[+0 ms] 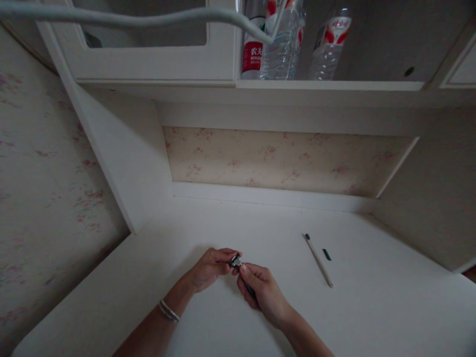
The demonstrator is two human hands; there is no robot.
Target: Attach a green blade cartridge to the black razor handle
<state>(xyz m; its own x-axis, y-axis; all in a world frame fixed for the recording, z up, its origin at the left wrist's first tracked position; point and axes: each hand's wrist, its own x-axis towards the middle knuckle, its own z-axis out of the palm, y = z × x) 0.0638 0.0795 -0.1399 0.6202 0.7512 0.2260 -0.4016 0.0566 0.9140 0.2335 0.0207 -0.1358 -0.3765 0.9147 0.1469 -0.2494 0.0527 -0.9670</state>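
Observation:
A small tool with a shiny metal head and a dark handle (236,260) is held between my two hands above the white desk. My left hand (208,270) pinches the metal head between thumb and fingers. The dark handle lies inside my right hand (266,292), whose fingers wrap round it with the thumb near the head. Its exact kind is too small to make out. To the right on the desk lie a slim white stick with a dark oval end (318,261), much like a toothbrush, and a short dark green strip (327,254).
The white desktop (372,297) runs back to a low ledge beneath a floral panel. Overhead, a shelf (334,86) holds several plastic bottles (330,44). A pale bent bar (148,19) crosses the top left. Side panels (122,148) bound the desk.

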